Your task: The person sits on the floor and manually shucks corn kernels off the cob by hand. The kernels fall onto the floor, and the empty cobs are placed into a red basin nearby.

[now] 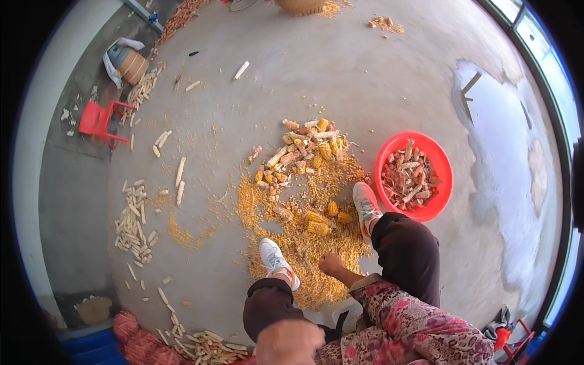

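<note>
My right hand (pixel 332 264) hangs over a spread of loose yellow corn kernels (pixel 326 287) between my shoes. Its fingers look curled in, and whether anything is inside them is hidden. Blurred and close to the camera, my left hand (pixel 290 342) is raised at the bottom of the view over my left leg; its grip does not show. Several short corn cob pieces bearing kernels (pixel 318 223) lie on the kernels just ahead of my right hand. Farther forward, a heap of broken cobs (pixel 303 153) mixes partly kernelled pieces with stripped ones.
A red plastic basin (pixel 448 182) with stripped cob pieces (pixel 413 175) stands beside my right shoe (pixel 366 205). My left shoe (pixel 276 260) borders the kernels. Bare pale cobs (pixel 133 223) lie scattered leftward. A red plastic chair (pixel 98 119) is farther left, and a wet patch (pixel 502 182) lies right.
</note>
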A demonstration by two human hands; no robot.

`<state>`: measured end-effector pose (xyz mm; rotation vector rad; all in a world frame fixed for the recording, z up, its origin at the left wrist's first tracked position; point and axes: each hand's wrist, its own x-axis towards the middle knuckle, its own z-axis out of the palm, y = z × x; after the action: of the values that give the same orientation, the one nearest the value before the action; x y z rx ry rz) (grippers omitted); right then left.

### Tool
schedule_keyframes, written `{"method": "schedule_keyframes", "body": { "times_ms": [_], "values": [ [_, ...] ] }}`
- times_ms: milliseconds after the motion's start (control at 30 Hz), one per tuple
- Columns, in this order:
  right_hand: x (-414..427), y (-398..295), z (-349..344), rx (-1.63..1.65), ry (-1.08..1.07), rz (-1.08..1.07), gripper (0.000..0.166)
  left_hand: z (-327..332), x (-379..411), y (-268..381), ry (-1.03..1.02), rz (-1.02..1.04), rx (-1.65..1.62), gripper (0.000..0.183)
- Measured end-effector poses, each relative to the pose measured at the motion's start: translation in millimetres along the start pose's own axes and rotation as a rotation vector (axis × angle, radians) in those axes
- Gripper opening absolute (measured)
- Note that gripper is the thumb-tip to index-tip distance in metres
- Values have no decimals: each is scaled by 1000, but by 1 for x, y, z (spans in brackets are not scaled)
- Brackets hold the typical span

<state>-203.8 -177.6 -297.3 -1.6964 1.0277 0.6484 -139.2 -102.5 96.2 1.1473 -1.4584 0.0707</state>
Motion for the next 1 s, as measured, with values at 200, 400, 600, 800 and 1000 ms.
{"method": "schedule_keyframes", "body": {
  "times_ms": [200, 400, 600, 800, 1000],
  "values": [
    [62, -80, -20, -26, 319, -271, 34, -15, -33, -39, 399, -916, 294, 35],
    [185, -196, -49, -420, 386, -309, 58, -67, -49, -57, 217, -1130, 241, 37],
    [253, -220, -67, -722, 364, -529, 51, -88, -52, -61, 356, -1227, 318, 41],
    [187, -127, -37, -494, 313, -323, 35, -101, -28, -83, 341, -1150, 33, 37],
    [102, -88, -48, 661, 98, 76, 40, -70, -35, -63, 390, -1302, -155, 27]
  ]
}}
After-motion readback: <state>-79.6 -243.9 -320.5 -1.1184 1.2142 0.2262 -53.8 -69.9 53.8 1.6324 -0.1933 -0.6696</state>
